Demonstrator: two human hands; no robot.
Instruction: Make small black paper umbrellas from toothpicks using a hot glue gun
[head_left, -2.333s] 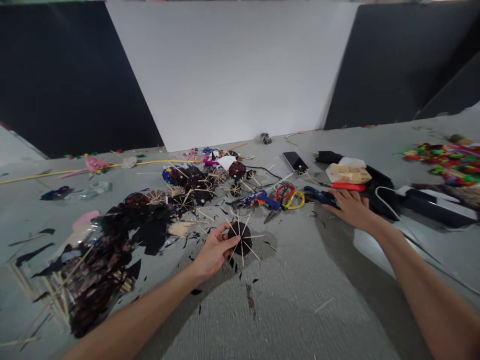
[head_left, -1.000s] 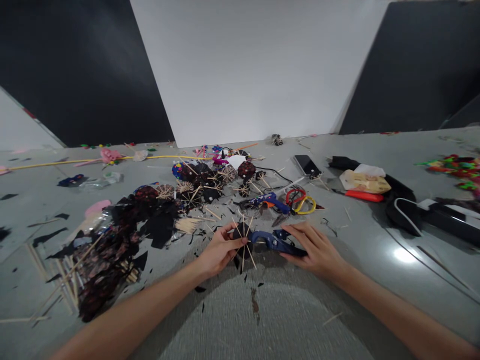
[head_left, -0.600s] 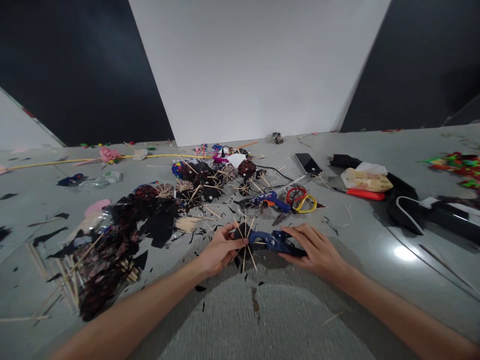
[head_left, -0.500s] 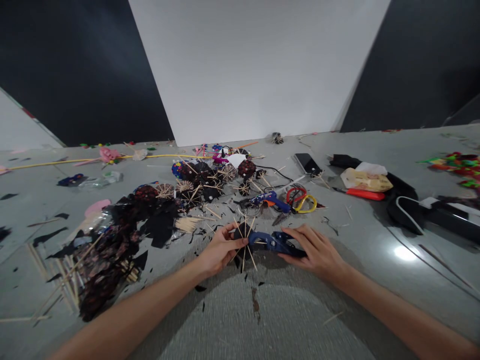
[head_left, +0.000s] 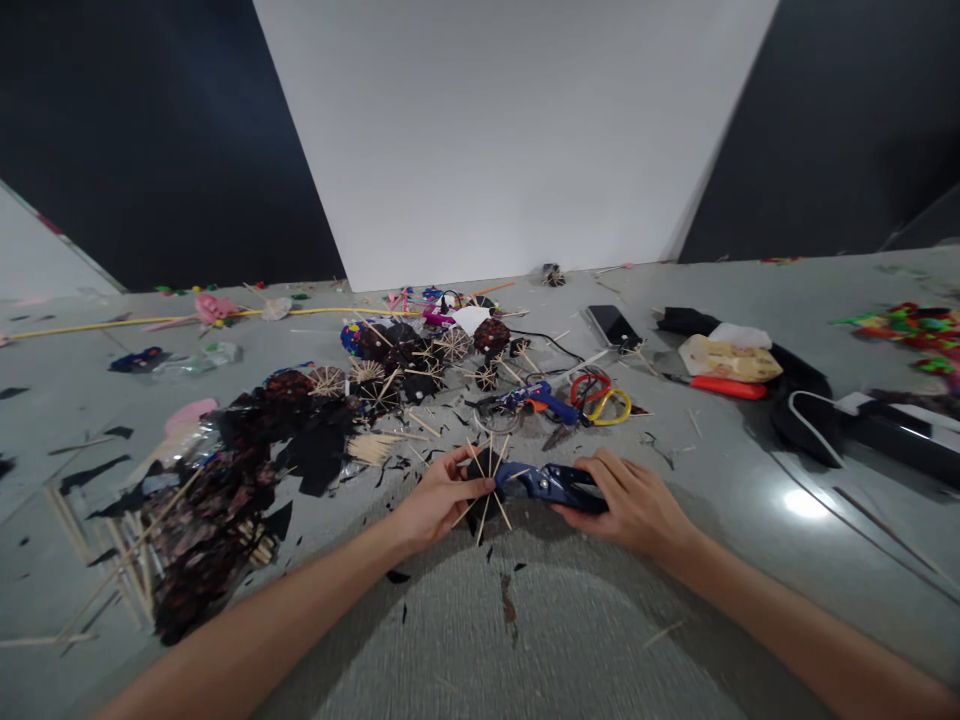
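My left hand [head_left: 439, 503] pinches a black disc with thin wooden sticks [head_left: 491, 462] fanning out all round it. The fingers cover part of the disc. My right hand [head_left: 630, 500] is wrapped about the handles of blue pruning shears [head_left: 547, 483]. Their jaws reach the right side of the disc, right at its sticks. Whether a stick lies between the blades, I cannot tell. Black scraps [head_left: 397, 577] lie on the floor below my hands.
Just beyond my hands lie a blue glue gun [head_left: 551, 403] and red-and-yellow-handled scissors [head_left: 611, 407]. Finished-looking stick wheels [head_left: 454, 345] and black sheets [head_left: 315, 455] pile up to the left. Farther right are a phone [head_left: 613, 326] and a red-handled tool [head_left: 727, 387].
The handles of the shears have come closer together and the jaws have narrowed. A stick that pointed right between the jaws now sits at a steeper slant. My left hand keeps its hold.
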